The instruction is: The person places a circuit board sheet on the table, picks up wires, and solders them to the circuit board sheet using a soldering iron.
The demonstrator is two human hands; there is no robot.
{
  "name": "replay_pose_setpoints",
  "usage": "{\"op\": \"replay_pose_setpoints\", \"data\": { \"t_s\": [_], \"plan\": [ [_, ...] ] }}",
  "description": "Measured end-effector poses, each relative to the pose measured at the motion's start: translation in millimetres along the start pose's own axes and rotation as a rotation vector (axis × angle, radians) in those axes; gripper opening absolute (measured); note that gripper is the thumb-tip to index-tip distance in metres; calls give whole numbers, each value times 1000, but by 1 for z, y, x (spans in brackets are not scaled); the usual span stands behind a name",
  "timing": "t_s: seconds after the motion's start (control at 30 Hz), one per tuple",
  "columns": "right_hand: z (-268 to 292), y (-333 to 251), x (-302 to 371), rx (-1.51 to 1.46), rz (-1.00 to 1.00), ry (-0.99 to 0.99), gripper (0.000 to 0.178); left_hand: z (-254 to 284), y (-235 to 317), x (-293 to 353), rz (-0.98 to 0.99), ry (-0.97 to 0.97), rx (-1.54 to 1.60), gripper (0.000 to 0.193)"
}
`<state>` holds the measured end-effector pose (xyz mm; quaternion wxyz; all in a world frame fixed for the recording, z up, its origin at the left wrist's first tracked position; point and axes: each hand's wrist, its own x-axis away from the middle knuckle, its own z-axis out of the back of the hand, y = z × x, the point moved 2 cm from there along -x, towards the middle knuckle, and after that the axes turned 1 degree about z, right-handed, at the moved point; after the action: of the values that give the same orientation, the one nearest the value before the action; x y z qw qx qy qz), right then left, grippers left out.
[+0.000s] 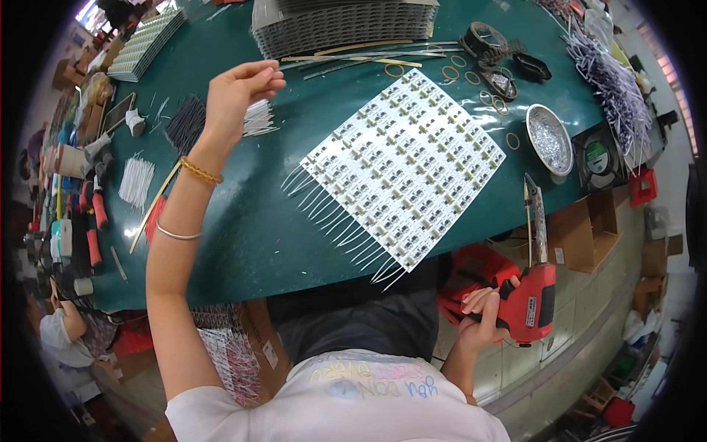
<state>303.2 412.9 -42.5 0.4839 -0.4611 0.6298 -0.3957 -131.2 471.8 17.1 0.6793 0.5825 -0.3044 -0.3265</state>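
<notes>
My right hand (484, 313) is wrapped round the handle of a red and black soldering gun (536, 298). Its long metal tip and thin side tube point away from me, just off the table edge. My left hand (247, 92) is raised over the far left of the table with fingers and thumb pressed together; whatever they pinch, if anything, is too small to make out. Below it lies a bundle of short white wires (259, 119). A white panel of small circuit boards (403, 168) lies turned cornerwise in the middle, with several white wires along its lower left edge.
Black wires (185, 125) and more white wires (136, 182) lie at left. A stack of panels (342, 29) stands at the back. To the right are a round metal bowl (549, 140), a black fan (600, 157), rubber bands (450, 73) and a wire heap (607, 92).
</notes>
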Motion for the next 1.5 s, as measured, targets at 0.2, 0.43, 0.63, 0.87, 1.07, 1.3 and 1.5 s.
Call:
{"op": "replay_pose_setpoints", "data": {
  "t_s": [0.2, 0.43, 0.63, 0.87, 1.07, 1.3, 1.5],
  "plan": [
    [-3, 2, 5, 7, -13, -4, 41, 28, -3, -1, -23, 70, 76, 28],
    [4, -3, 4, 63, 120, 101, 40, 54, 18, 5, 11, -34, 45, 22],
    [18, -16, -10, 139, 327, 243, 37, 5, 15, 20, 178, -371, -230, 15],
    [-7, -11, 10, 264, 79, 203, 43, -28, -2, 12, 115, -528, -363, 14],
    [-6, 6, 18, 439, -4, -295, 43, -28, -4, 18, 228, -455, -364, 15],
    [-23, 17, 7, 467, -13, -271, 44, -29, -9, 23, 208, -366, -327, 16],
    [-29, 27, 3, 433, 33, -216, 42, -34, -14, 24, 77, -348, -507, 18]
  ]
}}
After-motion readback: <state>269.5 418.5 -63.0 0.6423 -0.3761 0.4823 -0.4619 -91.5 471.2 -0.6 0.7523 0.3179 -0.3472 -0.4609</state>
